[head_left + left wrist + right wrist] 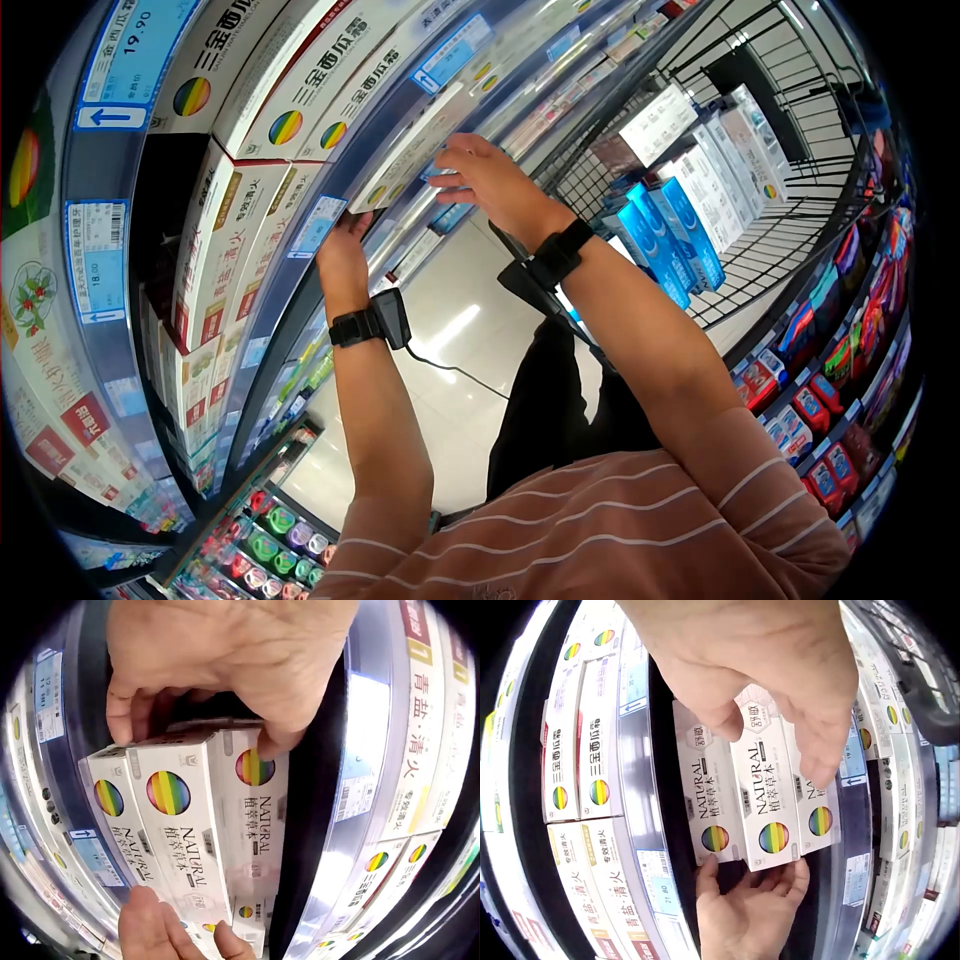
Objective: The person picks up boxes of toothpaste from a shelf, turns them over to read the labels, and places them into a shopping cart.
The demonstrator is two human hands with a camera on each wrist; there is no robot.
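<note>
We see a tall shelf (100,165) at the left side, its levels filled with toothpaste boxes. At the right side stands a black wire shopping cart (800,250), where blue cartons (690,230) lie beside pale cartons (708,190). Between them is a person in a striped shirt (560,520), with both arms directed to the shelf.

The right hand (765,667) is over the far end of the 3 white boxes (176,817); its thumb and fingers are spread apart, and we cannot tell if it presses on them. The left hand (232,667) holds the near ends of these boxes, the thumb at 1 outer box and the fingers curled at the other side. The 3 boxes are side by side on their shelf level, between 2 shelf edges with blue price labels (97,857). Smallest, we notice on each box front a rainbow-striped circle (169,793).
</note>
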